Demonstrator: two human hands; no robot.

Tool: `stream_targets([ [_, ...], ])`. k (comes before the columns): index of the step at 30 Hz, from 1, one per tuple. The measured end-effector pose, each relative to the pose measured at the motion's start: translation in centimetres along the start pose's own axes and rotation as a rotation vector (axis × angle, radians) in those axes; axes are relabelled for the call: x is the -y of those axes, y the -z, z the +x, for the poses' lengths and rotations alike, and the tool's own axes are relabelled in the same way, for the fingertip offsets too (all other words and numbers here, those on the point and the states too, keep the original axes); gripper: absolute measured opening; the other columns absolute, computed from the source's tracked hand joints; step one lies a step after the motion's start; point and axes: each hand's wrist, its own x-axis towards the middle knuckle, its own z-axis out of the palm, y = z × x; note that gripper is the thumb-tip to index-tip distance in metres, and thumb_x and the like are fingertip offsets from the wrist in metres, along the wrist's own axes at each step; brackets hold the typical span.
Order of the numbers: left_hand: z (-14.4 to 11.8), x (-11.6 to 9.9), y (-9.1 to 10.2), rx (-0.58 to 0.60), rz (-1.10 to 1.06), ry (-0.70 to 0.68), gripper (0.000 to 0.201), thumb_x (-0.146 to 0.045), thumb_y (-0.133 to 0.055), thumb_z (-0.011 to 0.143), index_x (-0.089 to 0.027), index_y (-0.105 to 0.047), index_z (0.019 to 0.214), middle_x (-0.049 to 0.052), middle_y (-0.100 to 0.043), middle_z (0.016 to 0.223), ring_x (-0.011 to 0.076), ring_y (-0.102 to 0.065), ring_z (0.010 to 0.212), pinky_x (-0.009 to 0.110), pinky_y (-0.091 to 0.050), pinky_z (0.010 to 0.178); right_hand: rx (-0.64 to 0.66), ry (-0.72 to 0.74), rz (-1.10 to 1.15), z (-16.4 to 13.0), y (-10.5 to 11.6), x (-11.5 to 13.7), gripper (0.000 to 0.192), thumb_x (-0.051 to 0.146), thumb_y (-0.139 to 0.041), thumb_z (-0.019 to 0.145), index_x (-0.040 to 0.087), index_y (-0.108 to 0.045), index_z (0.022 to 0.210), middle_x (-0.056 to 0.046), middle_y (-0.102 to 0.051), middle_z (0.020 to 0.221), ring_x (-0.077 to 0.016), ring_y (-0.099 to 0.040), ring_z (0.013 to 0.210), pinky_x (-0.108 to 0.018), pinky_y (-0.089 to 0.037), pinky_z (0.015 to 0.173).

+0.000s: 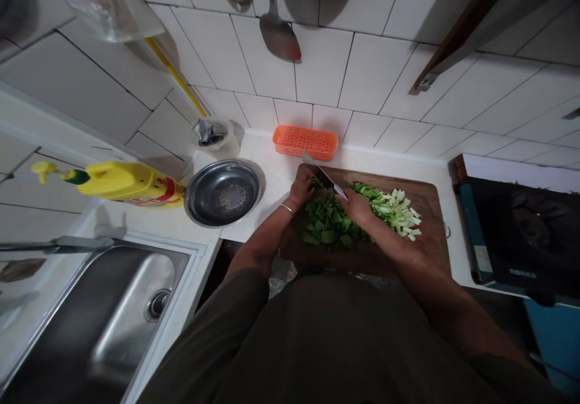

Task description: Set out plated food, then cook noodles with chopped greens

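We find the person standing at a white surface [272,180] with a wooden cutting board [426,241] laid on it, directly in front of the body. The right hand [357,206] is closed around the handle of a knife [327,179], whose blade runs up and to the left across the board, its tip reaching toward the board's far edge. The left hand [302,189], with a bangle at the wrist, rests with fingers curled down on the dark leafy greens [328,223], just beside the blade; we cannot tell how firmly it grips them. The greens lie heaped in the middle of the board, between the two hands and toward the near edge. To their right on the same board we note a pile of pale chopped stems [399,211], touching the green heap.

Behind the board, against the tiled wall, sits an orange perforated tray [305,142]. Left of the board stands a round steel bowl [223,192], and beyond it a yellow bottle [122,183] at the edge of a steel sink [109,325]. A spatula [278,32] hangs on the wall above. At the right a dark stove [521,229] stands next to the board.
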Motion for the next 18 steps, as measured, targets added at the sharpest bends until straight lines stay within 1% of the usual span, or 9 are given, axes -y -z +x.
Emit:
stream_targets([
  [3,0.4,0.2,-0.4,-0.010,-0.005,0.022,0.023,-0.020,-0.061,0.082,-0.019,-0.070,0.103,0.011,-0.063,0.126,0.0240,-0.062,0.113,0.036,-0.054,0.096,0.039,0.029,-0.058,0.9,-0.5,0.6,0.042,0.051,-0.037,0.101,0.018,-0.059,0.115,-0.011,-0.072,0.105,-0.0260,-0.068,0.096,-0.029,-0.042,0.074],
  [5,0.5,0.2,-0.5,-0.007,-0.004,-0.011,0.024,-0.018,-0.061,0.081,-0.018,-0.071,0.103,0.012,-0.064,0.127,0.0258,-0.061,0.117,0.038,-0.054,0.099,0.051,0.049,-0.095,1.1,-1.0,0.7,0.042,0.050,-0.036,0.102,0.018,-0.058,0.117,-0.012,-0.072,0.107,-0.0273,-0.069,0.098,-0.030,-0.044,0.076],
  [9,0.8,0.3,-0.4,0.011,-0.002,-0.099,0.026,-0.013,-0.060,0.080,-0.015,-0.071,0.104,0.014,-0.063,0.131,0.0284,-0.057,0.125,0.040,-0.049,0.107,0.102,0.058,-0.158,1.5,-1.6,0.9,0.043,0.049,-0.033,0.102,0.017,-0.053,0.124,-0.012,-0.072,0.104,-0.0290,-0.070,0.097,-0.033,-0.047,0.078],
  [11,0.8,0.4,-0.5,0.036,0.000,-0.103,0.025,-0.012,-0.059,0.081,-0.015,-0.071,0.102,0.014,-0.063,0.131,0.0276,-0.060,0.122,0.039,-0.051,0.105,0.138,0.045,-0.172,1.8,-1.7,1.1,0.044,0.049,-0.032,0.103,0.017,-0.052,0.125,-0.014,-0.072,0.105,-0.0291,-0.070,0.098,-0.034,-0.048,0.079],
  [14,0.8,0.4,-0.8,0.066,0.013,-0.084,0.021,-0.012,-0.058,0.084,-0.014,-0.072,0.098,0.014,-0.067,0.122,0.0273,-0.064,0.112,0.040,-0.054,0.099,0.196,0.015,-0.170,2.7,-2.2,1.4,0.046,0.050,-0.032,0.102,0.016,-0.051,0.126,-0.016,-0.071,0.108,-0.0294,-0.069,0.102,-0.035,-0.049,0.082],
  [16,0.7,0.2,-1.0,0.065,0.021,-0.068,0.021,-0.012,-0.057,0.085,-0.013,-0.073,0.099,0.015,-0.069,0.117,0.0276,-0.065,0.110,0.041,-0.054,0.098,0.207,-0.002,-0.161,3.4,-2.7,1.6,0.046,0.050,-0.033,0.102,0.016,-0.051,0.127,-0.016,-0.071,0.109,-0.0297,-0.069,0.103,-0.036,-0.049,0.083],
  [18,0.4,0.0,-1.1,0.049,0.015,-0.043,0.023,-0.012,-0.056,0.086,-0.013,-0.073,0.102,0.014,-0.069,0.116,0.0275,-0.064,0.112,0.041,-0.052,0.101,0.192,-0.015,-0.150,3.9,-3.1,1.6,0.047,0.051,-0.034,0.101,0.016,-0.051,0.127,-0.015,-0.071,0.110,-0.0296,-0.069,0.104,-0.035,-0.049,0.084],
])
